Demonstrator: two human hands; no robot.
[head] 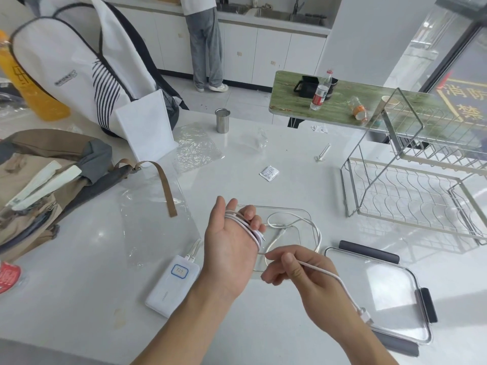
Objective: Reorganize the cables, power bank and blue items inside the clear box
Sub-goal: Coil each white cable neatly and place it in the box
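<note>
My left hand (pixel 232 246) is raised palm up over the clear box (pixel 303 214), with several turns of a white cable (pixel 340 281) wound around its fingers. My right hand (pixel 295 270) pinches the free length of that cable, whose plug end hangs past my right wrist. A second thin white cable (pixel 313 227) lies looped inside the box. The white power bank (pixel 172 284) with a blue-edged label rests on the counter left of my left wrist. No blue items are visible.
The box's clear lid (pixel 382 293) with dark clips lies to the right. A metal dish rack (pixel 411 185) stands further right. Two backpacks (pixel 52 164) fill the left side. Plastic sheets, a metal cup (pixel 222 121) and a small sachet (pixel 269 173) lie beyond. A person stands at the far counter.
</note>
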